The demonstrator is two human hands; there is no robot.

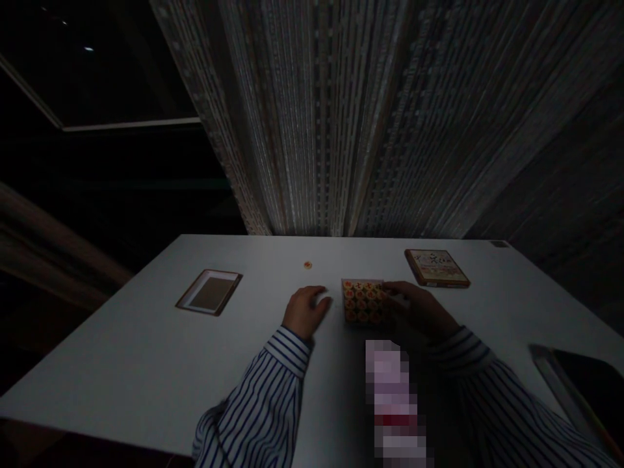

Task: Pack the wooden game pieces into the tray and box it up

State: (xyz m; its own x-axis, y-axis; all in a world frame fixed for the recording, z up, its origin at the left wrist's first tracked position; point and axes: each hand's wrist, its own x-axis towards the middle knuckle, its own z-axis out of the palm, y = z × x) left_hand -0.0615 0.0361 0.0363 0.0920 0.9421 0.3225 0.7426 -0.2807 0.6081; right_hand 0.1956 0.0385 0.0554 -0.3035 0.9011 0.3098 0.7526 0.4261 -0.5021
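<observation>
A small square board (361,301) covered with round orange and red pieces lies on the white table (146,351). My right hand (418,307) rests against the board's right edge, fingers curled around its corner. My left hand (306,311) lies on the table just left of the board, fingers loosely bent and apart, holding nothing. One loose orange round piece (307,265) sits alone on the table behind my left hand. Both arms wear striped sleeves.
An open shallow box tray (209,292) lies at the left. A printed box lid (437,268) lies behind the board at the right. A dark flat object (585,383) sits at the table's right edge. A patterned curtain hangs behind the table.
</observation>
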